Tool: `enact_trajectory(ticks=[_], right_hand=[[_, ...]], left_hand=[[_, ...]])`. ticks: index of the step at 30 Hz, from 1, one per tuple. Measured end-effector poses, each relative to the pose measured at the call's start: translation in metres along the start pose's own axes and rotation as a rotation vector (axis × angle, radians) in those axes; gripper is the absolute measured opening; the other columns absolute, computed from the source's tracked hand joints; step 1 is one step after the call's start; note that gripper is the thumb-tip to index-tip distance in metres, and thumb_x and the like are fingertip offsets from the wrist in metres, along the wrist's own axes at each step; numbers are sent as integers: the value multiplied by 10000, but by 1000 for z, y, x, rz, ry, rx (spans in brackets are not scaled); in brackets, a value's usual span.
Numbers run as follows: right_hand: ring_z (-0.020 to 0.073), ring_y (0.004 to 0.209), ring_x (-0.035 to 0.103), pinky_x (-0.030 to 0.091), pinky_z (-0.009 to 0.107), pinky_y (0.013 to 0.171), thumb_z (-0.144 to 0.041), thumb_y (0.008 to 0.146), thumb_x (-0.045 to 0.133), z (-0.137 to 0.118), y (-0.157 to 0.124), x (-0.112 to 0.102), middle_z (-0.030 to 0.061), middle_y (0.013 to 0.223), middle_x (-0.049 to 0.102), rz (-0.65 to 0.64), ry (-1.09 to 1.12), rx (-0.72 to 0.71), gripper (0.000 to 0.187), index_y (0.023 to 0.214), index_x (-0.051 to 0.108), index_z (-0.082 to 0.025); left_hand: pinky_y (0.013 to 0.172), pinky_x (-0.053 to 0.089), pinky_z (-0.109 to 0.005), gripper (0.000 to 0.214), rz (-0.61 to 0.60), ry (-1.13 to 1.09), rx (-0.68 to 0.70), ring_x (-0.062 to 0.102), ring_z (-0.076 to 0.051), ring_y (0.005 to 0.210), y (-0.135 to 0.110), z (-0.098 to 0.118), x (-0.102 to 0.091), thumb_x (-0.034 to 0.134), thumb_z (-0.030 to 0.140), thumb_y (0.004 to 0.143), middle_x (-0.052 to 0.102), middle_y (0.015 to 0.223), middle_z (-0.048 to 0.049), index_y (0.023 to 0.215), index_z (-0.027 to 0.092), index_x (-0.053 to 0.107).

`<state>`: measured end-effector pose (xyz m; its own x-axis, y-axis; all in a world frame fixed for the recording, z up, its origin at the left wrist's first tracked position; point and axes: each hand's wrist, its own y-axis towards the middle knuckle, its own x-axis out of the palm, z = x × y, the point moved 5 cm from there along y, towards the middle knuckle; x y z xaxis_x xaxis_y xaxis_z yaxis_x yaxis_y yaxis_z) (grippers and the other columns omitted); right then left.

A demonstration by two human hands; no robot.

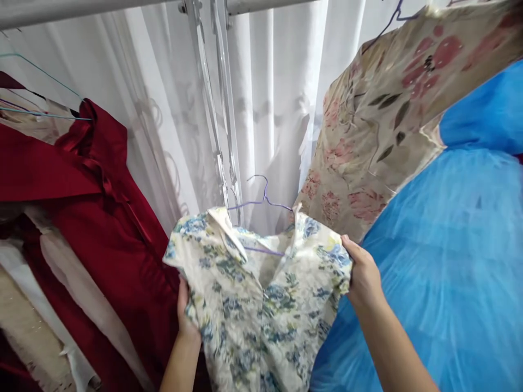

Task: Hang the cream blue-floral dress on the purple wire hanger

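Observation:
A white dress (pixel 261 310) with blue, green and yellow flowers fills the lower middle of the head view. It has a V neck and short sleeves, and its lower part runs out of the frame. Inside it sits a thin purple wire hanger (pixel 265 200), its hook free above the collar. My left hand (pixel 187 318) grips the dress at its left side below the sleeve, most fingers hidden behind the cloth. At the right sleeve, my right hand (pixel 363 275) is closed on the fabric with the thumb in front.
Dark red garments (pixel 110 218) hang on the left from thin hangers. To the right hang a beige floral dress (pixel 355 141) and a bright blue tulle dress (pixel 457 261). A metal rail (pixel 81 12) runs across the top, with white uprights (pixel 229 109) before a white curtain (pixel 278 81).

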<state>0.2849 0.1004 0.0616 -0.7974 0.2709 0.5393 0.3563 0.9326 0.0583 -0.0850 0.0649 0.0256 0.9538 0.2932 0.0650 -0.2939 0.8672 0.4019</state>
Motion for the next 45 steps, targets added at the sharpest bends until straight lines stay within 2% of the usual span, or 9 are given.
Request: enact_trajectory(ticks=[3, 8, 11, 14, 18, 24, 35, 40, 45], right_hand=[[273, 648, 719, 573, 339, 554, -411, 713, 784, 1, 3, 37, 30, 651, 736, -25, 40, -83, 235, 758, 683, -204], [275, 670, 708, 550, 332, 548, -452, 743, 750, 15, -4, 74, 49, 672, 727, -190, -7, -41, 257, 766, 702, -201], [288, 754, 699, 546, 352, 617, -495, 787, 699, 20, -9, 64, 73, 773, 735, -240, -119, -56, 315, 874, 720, -193], [277, 935, 649, 515, 374, 791, -493, 821, 663, 23, -22, 32, 87, 998, 704, -35, -303, -347, 382, 1050, 677, -188], [243, 992, 577, 463, 360, 852, -442, 856, 643, 53, -62, -5, 85, 1086, 615, 310, -451, -623, 341, 1090, 597, -198], [207, 689, 591, 455, 295, 634, -471, 910, 555, 139, -88, 59, 33, 749, 642, -617, -647, -72, 268, 907, 599, -207], [150, 504, 508, 383, 249, 538, -320, 894, 500, 155, -72, 81, -30, 523, 537, -639, -818, -35, 232, 687, 464, -222], [117, 461, 472, 346, 227, 490, -255, 871, 508, 145, -81, 70, -34, 499, 546, -786, -654, 165, 217, 661, 481, -207], [107, 424, 475, 342, 218, 469, -279, 874, 554, 129, -92, 63, -32, 480, 575, -846, -523, 286, 203, 695, 545, -185]], left_hand=[[1030, 468, -407, 631, 176, -393, -211, 596, -277, 1207, -32, -35, -27, 401, 704, 881, 713, 1110, -105, 1174, 215, 671], [1066, 432, -417, 616, 275, -66, -412, 585, -340, 1214, -74, -99, -45, 816, 472, 636, 699, 1173, -137, 1133, 135, 679], [993, 491, -428, 549, 304, -16, -492, 636, -356, 1132, -100, -124, -50, 794, 490, 656, 729, 1087, -146, 1042, 110, 709], [997, 492, -419, 529, 326, -35, -490, 626, -338, 1156, -126, -133, -45, 745, 510, 720, 717, 1141, -134, 1084, 128, 704], [950, 523, -401, 563, 376, -58, -527, 640, -331, 1135, -150, -132, -29, 724, 544, 730, 712, 1150, -144, 1107, 126, 692], [830, 563, -413, 629, 343, 15, -523, 686, -378, 992, -148, -110, -18, 750, 627, 624, 748, 957, -175, 939, 83, 725], [971, 503, -461, 443, 489, 203, -380, 613, -354, 1150, -169, -114, -21, 696, 503, 767, 697, 1099, -151, 1041, 156, 670], [1010, 461, -485, 626, 633, 345, -35, 550, -298, 1193, -159, -81, -7, 720, 406, 784, 529, 1285, -152, 1306, 196, 446], [1032, 434, -463, 349, 259, 608, 224, 534, -278, 1180, -130, -45, 51, 679, 299, 834, 546, 1215, -125, 1155, 201, 582]])
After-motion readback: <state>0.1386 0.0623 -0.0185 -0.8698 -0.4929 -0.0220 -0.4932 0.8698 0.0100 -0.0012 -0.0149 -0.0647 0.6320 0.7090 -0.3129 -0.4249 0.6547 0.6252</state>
